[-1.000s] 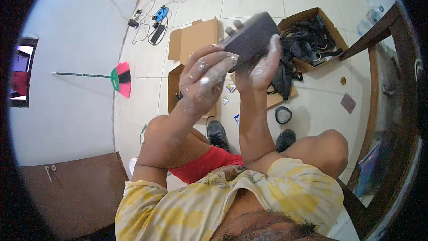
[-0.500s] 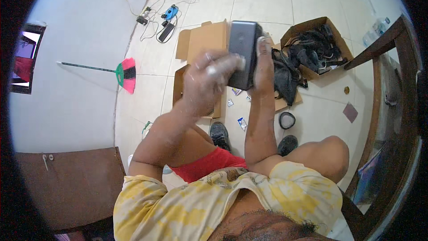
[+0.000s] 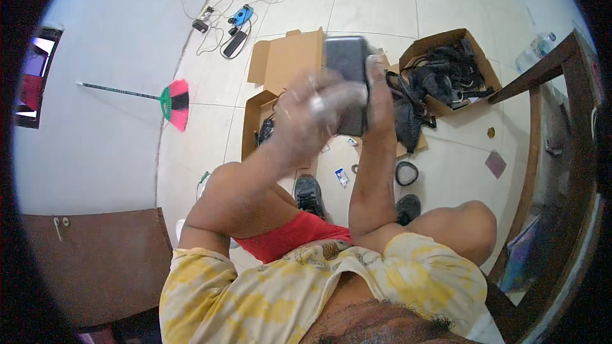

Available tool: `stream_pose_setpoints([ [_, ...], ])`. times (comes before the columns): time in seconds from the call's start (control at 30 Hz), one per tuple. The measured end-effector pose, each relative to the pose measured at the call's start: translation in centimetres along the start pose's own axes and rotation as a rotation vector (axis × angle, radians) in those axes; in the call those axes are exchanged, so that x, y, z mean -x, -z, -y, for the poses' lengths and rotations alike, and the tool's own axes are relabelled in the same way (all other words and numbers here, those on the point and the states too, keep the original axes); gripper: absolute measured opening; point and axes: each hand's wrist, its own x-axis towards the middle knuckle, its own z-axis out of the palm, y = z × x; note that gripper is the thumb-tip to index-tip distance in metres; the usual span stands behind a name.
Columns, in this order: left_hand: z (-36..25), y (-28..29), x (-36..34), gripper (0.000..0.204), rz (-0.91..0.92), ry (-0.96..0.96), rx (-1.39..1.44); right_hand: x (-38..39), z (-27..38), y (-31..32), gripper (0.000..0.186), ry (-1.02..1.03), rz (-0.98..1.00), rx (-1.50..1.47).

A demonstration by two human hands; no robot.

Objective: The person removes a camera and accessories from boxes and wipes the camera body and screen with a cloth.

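Head view, dark block (image 3: 346, 60): held above the tiled floor (image 3: 376, 6), between the left carton's (image 3: 299, 48) right edge and the right carton (image 3: 487, 71).
Right hand (image 3: 379, 99): clamped on the dark block, thumb along its edge.
Left hand (image 3: 309, 107): blurred across its face; contact unclear.
Slip risk: pale residue (image 3: 344, 97) could loosen the hold, dropping it.
Hidden: the block's underside, right fingers.
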Motion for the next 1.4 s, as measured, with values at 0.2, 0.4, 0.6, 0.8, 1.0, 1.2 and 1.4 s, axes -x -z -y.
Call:
stream_pose_setpoints([
  [0.2,0.3,-0.2,-1.3,0.017,-0.1,0.094,0.019,-0.4,-0.6,0.6,0.043,0.103,-0.018,0.022],
  [0.4,-0.3,-0.2,-2.0,0.019,-0.071,0.032,0.063,-0.1,0.1,-0.5,0.042,0.252,-0.046,0.288],
  [0.6,-0.3,-0.5,0.6,0.013,-0.059,0.115,0.016,-0.2,-0.1,-0.9,0.046,0.274,-0.135,0.291],
  [0.8,0.2,-0.7,-1.4,0.016,-0.065,0.043,0.015,-0.5,0.4,0.8,0.034,0.098,-0.062,-0.05],
  [1.0,-0.4,-0.1,1.3,0.02,0.114,0.12,-0.121,-1.5,-1.5,0.8,0.033,0.106,-0.176,0.035],
  [1.2,2.3,-0.4,-3.3,0.011,-0.078,0.109,-0.106,-1.0,-1.6,0.4,0.04,-0.025,0.063,-0.254],
  [1.4,-0.4,-0.8,1.2,0.018,0.063,0.044,0.111,-1.4,-0.9,2.7,0.044,0.06,-0.026,-0.162],
])
